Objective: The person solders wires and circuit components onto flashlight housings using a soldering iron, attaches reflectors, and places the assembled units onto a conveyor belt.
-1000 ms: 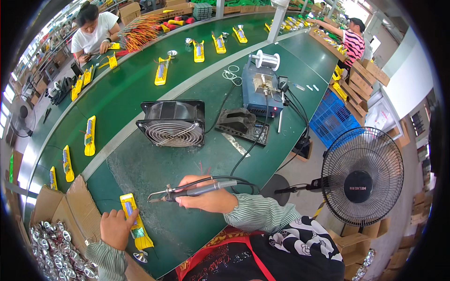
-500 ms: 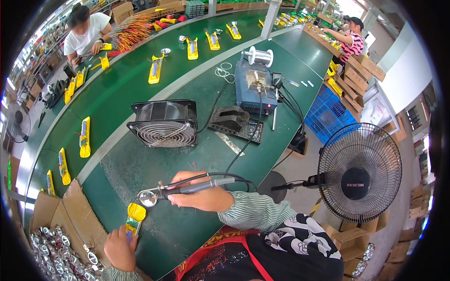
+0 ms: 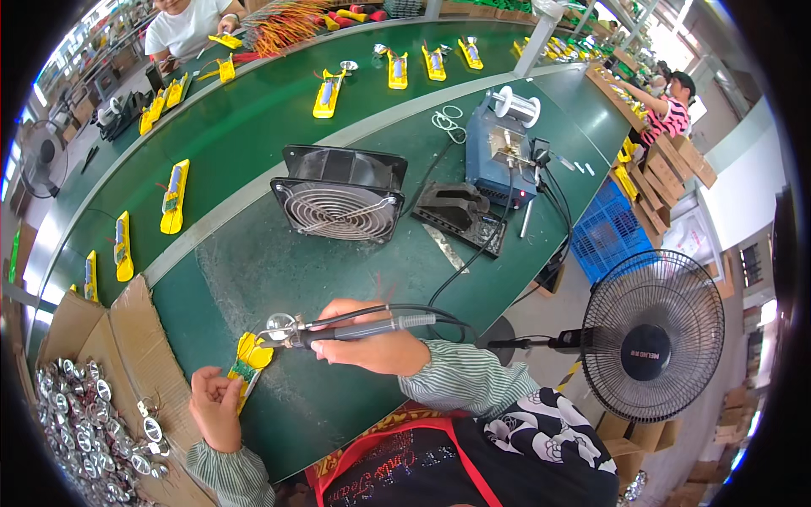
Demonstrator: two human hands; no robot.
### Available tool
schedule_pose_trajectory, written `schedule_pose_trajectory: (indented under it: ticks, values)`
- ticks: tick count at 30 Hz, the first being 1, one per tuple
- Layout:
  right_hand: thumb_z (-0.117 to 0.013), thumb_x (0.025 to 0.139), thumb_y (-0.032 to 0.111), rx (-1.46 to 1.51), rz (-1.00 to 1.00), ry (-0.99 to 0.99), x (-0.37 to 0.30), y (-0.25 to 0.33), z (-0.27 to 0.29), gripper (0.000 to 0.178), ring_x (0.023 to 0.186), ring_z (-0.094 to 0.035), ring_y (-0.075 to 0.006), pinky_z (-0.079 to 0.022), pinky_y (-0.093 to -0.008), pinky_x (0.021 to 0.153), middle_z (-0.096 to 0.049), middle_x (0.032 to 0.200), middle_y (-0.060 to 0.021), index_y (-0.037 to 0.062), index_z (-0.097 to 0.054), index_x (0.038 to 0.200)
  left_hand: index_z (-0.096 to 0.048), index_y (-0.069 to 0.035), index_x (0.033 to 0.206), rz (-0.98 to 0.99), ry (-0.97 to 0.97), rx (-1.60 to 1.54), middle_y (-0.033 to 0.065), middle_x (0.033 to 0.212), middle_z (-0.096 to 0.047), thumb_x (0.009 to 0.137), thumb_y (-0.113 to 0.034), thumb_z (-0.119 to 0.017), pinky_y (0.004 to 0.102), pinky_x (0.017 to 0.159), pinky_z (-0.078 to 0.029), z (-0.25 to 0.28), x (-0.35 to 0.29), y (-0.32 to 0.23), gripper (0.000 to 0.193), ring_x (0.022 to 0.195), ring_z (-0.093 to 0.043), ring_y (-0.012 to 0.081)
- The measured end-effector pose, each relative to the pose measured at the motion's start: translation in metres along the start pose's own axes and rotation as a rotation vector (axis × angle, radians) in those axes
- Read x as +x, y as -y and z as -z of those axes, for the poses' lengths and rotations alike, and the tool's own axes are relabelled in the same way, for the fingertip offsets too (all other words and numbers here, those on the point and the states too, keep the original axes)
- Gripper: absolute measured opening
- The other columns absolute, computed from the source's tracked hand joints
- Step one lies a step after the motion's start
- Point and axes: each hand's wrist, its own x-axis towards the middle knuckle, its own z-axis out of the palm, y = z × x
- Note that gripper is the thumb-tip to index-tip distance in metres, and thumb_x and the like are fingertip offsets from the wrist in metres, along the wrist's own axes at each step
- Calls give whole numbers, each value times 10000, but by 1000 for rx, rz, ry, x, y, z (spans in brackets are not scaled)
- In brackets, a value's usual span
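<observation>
My right hand (image 3: 380, 342) is closed around a soldering iron (image 3: 363, 332). The iron's tip reaches over the upper end of a yellow plastic casing (image 3: 256, 348), which has a small green circuit board (image 3: 243, 370) in it. Just beyond the tip is a round shiny reflector (image 3: 280, 322); whether my right fingers also hold it I cannot tell. My left hand (image 3: 216, 411) is at the casing's lower left side, thumb and fingertips pinched together near the board. What lies between those fingertips is too small to make out.
A box fan (image 3: 342, 207), an iron stand (image 3: 452, 207) and a blue soldering station (image 3: 498, 152) stand on the green table. Beyond runs a belt (image 3: 253, 127) with several yellow casings. A carton (image 3: 139, 338) of reflectors lies left, a standing fan (image 3: 650, 338) right. Two people sit farther off.
My left fingers have drawn off the casing's top into a pinch at its side, uncovering the board. The iron's tip has come over the casing. The whole view has shifted.
</observation>
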Motion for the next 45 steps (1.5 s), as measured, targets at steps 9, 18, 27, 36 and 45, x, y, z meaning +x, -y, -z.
schedule_pose_trajectory:
  ticks: [9, 18, 27, 36, 45]
  values:
    - [-636, 807, 113, 8, 23, 8, 2, 0, -1, 125, 623, -552, -77, -436, -245, 545, -574, 673, -25, 16, -561, 830, -570, 35, 827, -515, 37, 473, 150, 725, -547, 787, 18, -578, 362, 581, -424, -10, -8, -1, 44, 637, -536, 291]
    - [-645, 785, 136, -81, 18, 66, 5, -11, -9, 152, 606, -537, -113, -429, -283, 545, -561, 676, -53, 19, -558, 829, -568, 29, 815, -355, -9, 440, 152, 762, -538, 782, 39, -562, 349, 597, -417, -7, -20, 6, 35, 681, -523, 273]
    - [-667, 769, 30, -46, 37, 29, 0, -3, -2, 171, 714, -625, -122, -504, -248, 614, -634, 801, -73, -17, -590, 913, -584, 17, 808, -478, -9, 402, 125, 836, -529, 760, 6, -609, 329, 633, -439, -12, -3, -9, 55, 732, -537, 252]
    - [-647, 751, -32, -65, -83, 104, 9, -9, -27, 186, 670, -644, -134, -514, -237, 581, -649, 763, -104, -67, -572, 918, -599, 20, 796, -362, 49, 453, 105, 889, -567, 767, -30, -623, 313, 615, -468, 6, -8, -1, 62, 688, -564, 226]
    - [-652, 747, -39, -74, -139, 105, 16, -18, -38, 189, 671, -631, -112, -505, -224, 580, -647, 770, -100, -74, -567, 912, -601, 19, 795, -393, 121, 430, 110, 884, -570, 750, -19, -620, 339, 653, -478, 12, -1, -1, 62, 727, -573, 258]
